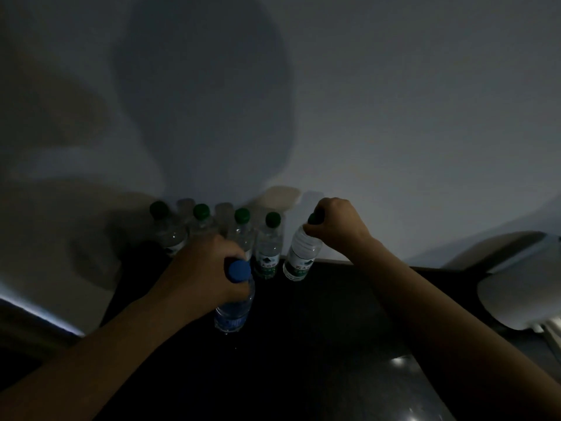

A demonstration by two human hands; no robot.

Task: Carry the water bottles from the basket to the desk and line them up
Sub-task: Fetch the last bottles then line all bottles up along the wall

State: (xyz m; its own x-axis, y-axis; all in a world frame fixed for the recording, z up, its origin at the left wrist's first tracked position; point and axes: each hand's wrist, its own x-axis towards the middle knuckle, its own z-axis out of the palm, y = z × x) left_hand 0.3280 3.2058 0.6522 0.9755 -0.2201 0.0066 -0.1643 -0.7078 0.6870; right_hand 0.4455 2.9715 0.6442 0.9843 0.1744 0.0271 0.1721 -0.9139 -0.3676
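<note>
Several green-capped water bottles [267, 247] stand in a row along the back of the dark desk [318, 344], against the wall. My right hand [334, 224] grips the neck and green cap of another green-capped bottle [300, 256] at the right end of that row; this bottle leans slightly. My left hand [209, 268] holds a blue-capped bottle [233, 305] by its neck, just in front of the row. Whether either held bottle touches the desk I cannot tell. The basket is out of sight.
A pale wall [364, 117] rises directly behind the bottles, with large shadows on it. A white chair back or similar pale object [516, 287] sits at the right edge. The scene is dim.
</note>
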